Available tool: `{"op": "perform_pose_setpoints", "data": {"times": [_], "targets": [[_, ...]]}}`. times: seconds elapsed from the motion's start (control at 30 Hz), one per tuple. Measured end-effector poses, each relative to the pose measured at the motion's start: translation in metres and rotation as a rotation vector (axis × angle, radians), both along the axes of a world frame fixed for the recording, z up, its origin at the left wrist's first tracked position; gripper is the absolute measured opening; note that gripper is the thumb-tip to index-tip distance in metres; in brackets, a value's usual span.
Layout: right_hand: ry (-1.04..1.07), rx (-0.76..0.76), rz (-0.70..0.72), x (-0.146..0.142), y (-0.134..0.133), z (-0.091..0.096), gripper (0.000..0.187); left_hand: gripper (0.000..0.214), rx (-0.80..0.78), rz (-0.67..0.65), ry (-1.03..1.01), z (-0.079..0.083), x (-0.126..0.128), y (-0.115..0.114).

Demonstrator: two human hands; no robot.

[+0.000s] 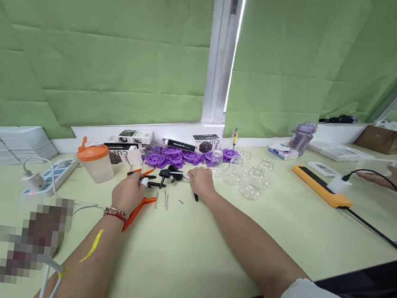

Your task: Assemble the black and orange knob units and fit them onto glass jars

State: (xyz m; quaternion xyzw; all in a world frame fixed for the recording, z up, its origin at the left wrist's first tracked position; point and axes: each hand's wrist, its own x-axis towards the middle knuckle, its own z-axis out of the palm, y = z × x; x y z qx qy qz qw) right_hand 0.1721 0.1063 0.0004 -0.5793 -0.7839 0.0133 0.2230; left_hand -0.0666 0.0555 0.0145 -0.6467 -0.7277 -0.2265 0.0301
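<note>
My left hand (129,192) rests on the pale green table (187,243) with its fingers curled around a thin metal rod, beside an orange plastic tool (138,209). My right hand (200,182) is closed, pinching a thin metal pin near several black plastic knobs (167,175); a black piece pokes out under its heel. Loose metal pins (164,200) and tiny screws (180,201) lie between the two hands. A pile of purple plastic gears (179,156) sits just behind.
Clear glass jars (249,176) stand right of my right hand. An orange-lidded cup (95,160), small product boxes (133,137), a white power strip (55,173), an orange power strip (321,186) with a black cable and another person's hands (396,176) at the far right.
</note>
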Motion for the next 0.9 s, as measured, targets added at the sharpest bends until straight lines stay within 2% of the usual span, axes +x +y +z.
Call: {"op": "perform_pose_setpoints", "data": {"times": [0.07, 0.17, 0.23, 0.3, 0.37, 0.43, 0.5, 0.57, 0.73, 0.9], "targets": [[0.049, 0.022, 0.007, -0.003, -0.006, 0.006, 0.033, 0.039, 0.081, -0.057, -0.22, -0.004, -0.001, 0.002], [0.139, 0.032, 0.098, -0.012, -0.016, 0.013, 0.03, 0.051, 0.139, -0.217, -0.724, -0.008, 0.002, 0.003], [0.155, 0.032, 0.173, -0.022, -0.023, 0.015, 0.028, 0.052, 0.082, -0.316, -1.032, -0.008, 0.005, 0.002], [0.153, 0.046, 0.217, -0.031, -0.033, 0.016, 0.027, 0.046, 0.01, -0.346, -1.206, -0.006, 0.007, 0.001], [0.178, 0.131, 0.19, -0.041, -0.042, 0.016, 0.023, 0.036, 0.052, -0.285, -1.288, -0.004, 0.006, 0.002], [0.175, 0.254, 0.159, -0.049, -0.051, 0.015, 0.027, 0.029, 0.229, -0.146, -1.352, -0.002, 0.003, 0.005], [0.09, 0.281, 0.226, -0.059, -0.058, 0.011, 0.027, 0.027, 0.411, -0.01, -1.395, -0.002, -0.001, 0.009], [0.001, 0.194, 0.298, -0.07, -0.061, 0.005, 0.021, 0.026, 0.506, 0.081, -1.404, -0.003, -0.005, 0.013], [-0.045, -0.063, 0.257, -0.093, -0.052, -0.01, 0.022, 0.028, 0.545, 0.163, -1.381, -0.006, -0.006, 0.015], [-0.036, -0.133, 0.312, -0.099, -0.043, -0.01, 0.017, 0.027, 0.54, 0.163, -1.347, -0.006, -0.004, 0.013]]}}
